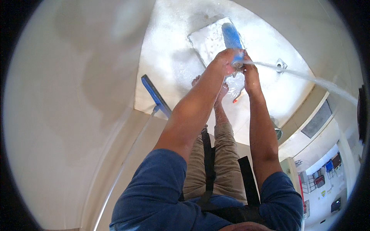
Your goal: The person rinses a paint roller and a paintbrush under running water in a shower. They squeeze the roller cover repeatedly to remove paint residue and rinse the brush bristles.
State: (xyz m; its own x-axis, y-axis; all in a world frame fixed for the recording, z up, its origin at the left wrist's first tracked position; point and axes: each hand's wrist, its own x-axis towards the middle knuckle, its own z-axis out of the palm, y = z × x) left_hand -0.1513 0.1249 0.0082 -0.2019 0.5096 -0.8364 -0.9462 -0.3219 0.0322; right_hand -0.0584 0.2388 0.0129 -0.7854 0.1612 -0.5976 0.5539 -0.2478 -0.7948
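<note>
Both my hands grip the near end of a long blue fuzzy thing (232,36), shaped like a roller sleeve and pointing away from me. My left hand (228,59) is wrapped round it from the left. From the right, my right hand (250,75) closes on the same end, its fingertips partly hidden. A jet of water (293,72) comes from the right and strikes this end, with splashes falling below. Beneath the blue thing is a wet, pale rectangular panel or tray (206,40); I cannot tell which.
A floor squeegee (156,95) with a blue head leans at the left on its long pole. A square drain (281,66) lies to the right. Near my bare feet is a small orange-tipped object (237,97). A metal container (277,131) stands by my right arm.
</note>
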